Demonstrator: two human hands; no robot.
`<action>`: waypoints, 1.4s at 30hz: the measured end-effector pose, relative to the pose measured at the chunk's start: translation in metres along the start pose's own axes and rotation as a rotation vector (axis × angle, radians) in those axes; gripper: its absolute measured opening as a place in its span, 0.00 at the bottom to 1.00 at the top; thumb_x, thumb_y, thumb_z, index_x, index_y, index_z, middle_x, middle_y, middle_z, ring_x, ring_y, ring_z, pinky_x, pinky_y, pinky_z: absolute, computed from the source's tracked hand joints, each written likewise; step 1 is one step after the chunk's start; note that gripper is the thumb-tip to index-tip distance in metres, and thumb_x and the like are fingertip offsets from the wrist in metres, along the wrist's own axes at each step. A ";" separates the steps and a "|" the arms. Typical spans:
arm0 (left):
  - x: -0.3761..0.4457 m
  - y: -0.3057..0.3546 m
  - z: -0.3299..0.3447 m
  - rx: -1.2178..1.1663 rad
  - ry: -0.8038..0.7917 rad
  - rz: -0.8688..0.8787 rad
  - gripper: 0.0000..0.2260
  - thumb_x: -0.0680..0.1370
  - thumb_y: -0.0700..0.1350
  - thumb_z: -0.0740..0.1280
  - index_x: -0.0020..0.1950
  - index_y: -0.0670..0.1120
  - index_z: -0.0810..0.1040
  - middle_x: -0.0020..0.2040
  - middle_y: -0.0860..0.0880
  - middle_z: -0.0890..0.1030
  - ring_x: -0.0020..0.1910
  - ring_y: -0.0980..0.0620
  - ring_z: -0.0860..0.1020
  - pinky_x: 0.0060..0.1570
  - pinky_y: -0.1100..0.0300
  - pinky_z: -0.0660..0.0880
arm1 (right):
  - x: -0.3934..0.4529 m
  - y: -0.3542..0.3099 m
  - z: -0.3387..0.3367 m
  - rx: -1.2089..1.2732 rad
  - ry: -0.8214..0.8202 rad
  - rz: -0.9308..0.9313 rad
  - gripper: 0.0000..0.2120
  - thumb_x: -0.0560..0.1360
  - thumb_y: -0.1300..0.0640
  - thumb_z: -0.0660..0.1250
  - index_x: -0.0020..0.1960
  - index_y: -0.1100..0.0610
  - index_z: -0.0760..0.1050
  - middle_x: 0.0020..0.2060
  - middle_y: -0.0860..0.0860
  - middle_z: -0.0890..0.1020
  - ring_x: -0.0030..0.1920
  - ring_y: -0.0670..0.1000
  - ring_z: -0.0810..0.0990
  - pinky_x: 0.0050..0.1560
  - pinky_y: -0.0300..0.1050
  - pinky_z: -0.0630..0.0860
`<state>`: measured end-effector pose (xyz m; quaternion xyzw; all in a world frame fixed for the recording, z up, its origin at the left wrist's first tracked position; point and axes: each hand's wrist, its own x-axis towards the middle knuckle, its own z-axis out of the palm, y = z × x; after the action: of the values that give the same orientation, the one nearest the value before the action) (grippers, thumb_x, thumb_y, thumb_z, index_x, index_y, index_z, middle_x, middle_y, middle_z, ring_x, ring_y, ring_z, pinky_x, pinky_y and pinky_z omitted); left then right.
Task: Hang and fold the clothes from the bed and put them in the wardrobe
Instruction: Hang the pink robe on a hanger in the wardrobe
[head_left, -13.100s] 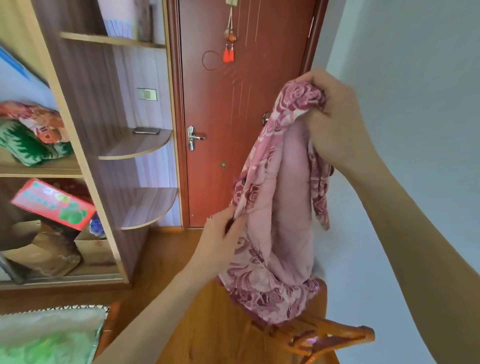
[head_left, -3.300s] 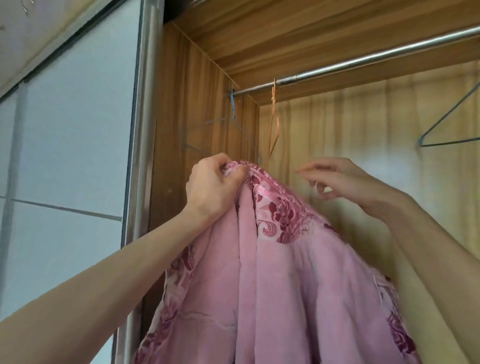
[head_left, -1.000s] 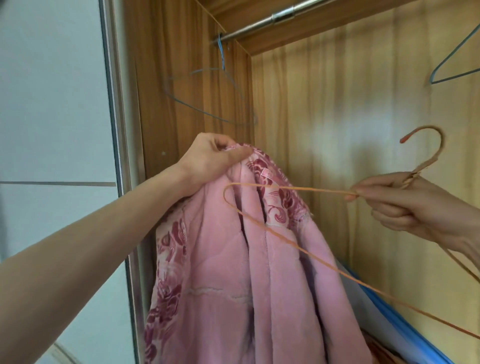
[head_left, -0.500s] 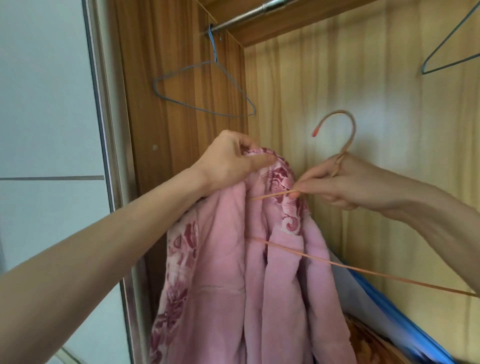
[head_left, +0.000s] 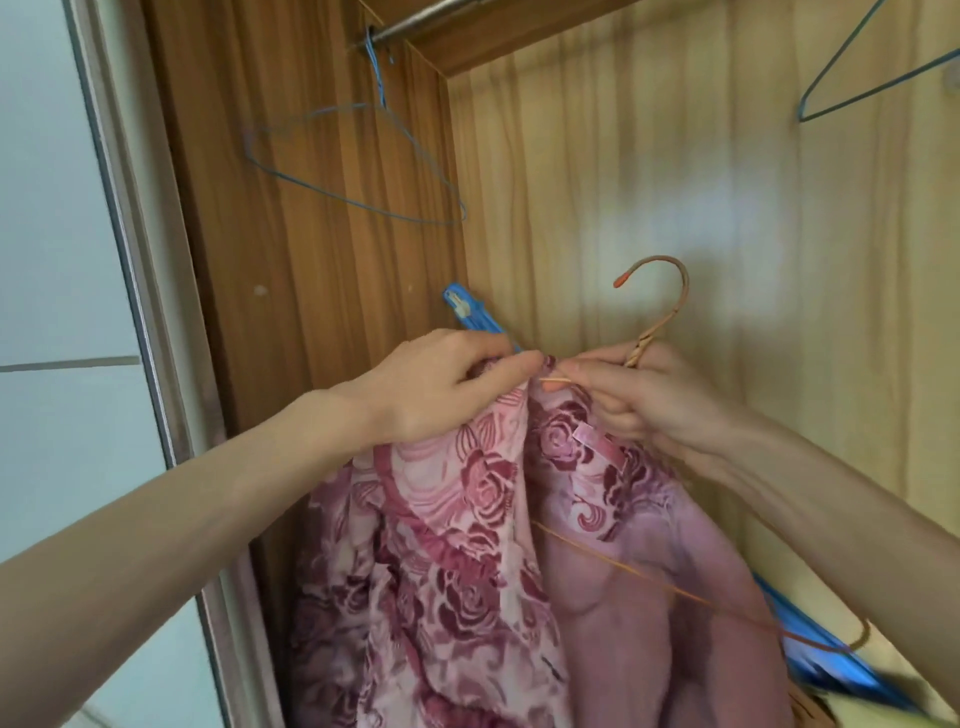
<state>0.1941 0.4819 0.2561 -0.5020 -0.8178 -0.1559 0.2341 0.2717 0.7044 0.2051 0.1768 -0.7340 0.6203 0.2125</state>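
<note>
A pink garment with a dark rose pattern (head_left: 467, 545) hangs in front of me inside the open wardrobe. My left hand (head_left: 441, 387) pinches its top edge at the collar. My right hand (head_left: 639, 400) grips an orange wire hanger (head_left: 662, 306) just below its hook. The hook points up and is not on the rail. One hanger arm is tucked into the garment's neck. The lower wire crosses the pink lining toward the lower right.
The wardrobe's metal rail (head_left: 410, 23) runs across the top. A blue wire hanger (head_left: 363, 166) hangs from it by the left wall, and another blue hanger (head_left: 862, 78) at the upper right. A blue plastic item (head_left: 467, 314) pokes up behind my left hand. A pale sliding door (head_left: 57, 260) is on the left.
My right hand has brought the orange hanger over to the garment's collar and slid one arm inside the neck. The view has tilted down slightly. My left hand keeps its grip.
</note>
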 end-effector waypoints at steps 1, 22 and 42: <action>-0.001 -0.001 0.004 0.062 0.044 0.006 0.31 0.79 0.73 0.51 0.48 0.50 0.81 0.36 0.52 0.80 0.38 0.55 0.78 0.46 0.49 0.77 | 0.000 0.000 -0.001 -0.007 -0.021 0.009 0.08 0.79 0.55 0.72 0.50 0.58 0.88 0.23 0.44 0.59 0.22 0.44 0.55 0.21 0.34 0.54; -0.021 -0.030 -0.001 -0.185 0.494 -0.088 0.34 0.78 0.70 0.61 0.32 0.40 0.75 0.26 0.47 0.70 0.30 0.49 0.68 0.35 0.47 0.70 | -0.068 0.078 -0.016 -0.609 -0.344 0.324 0.21 0.74 0.58 0.75 0.65 0.46 0.78 0.59 0.41 0.85 0.60 0.42 0.82 0.63 0.45 0.79; -0.025 -0.044 0.007 0.412 0.435 0.094 0.30 0.80 0.72 0.52 0.33 0.49 0.69 0.28 0.48 0.75 0.33 0.36 0.80 0.30 0.55 0.67 | -0.038 -0.057 -0.128 -1.226 -0.224 0.391 0.12 0.77 0.69 0.68 0.50 0.52 0.81 0.48 0.59 0.85 0.44 0.57 0.84 0.39 0.48 0.82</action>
<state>0.1627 0.4473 0.2357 -0.4361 -0.7389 -0.0795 0.5075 0.3456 0.8209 0.2510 -0.0496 -0.9911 0.0943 0.0802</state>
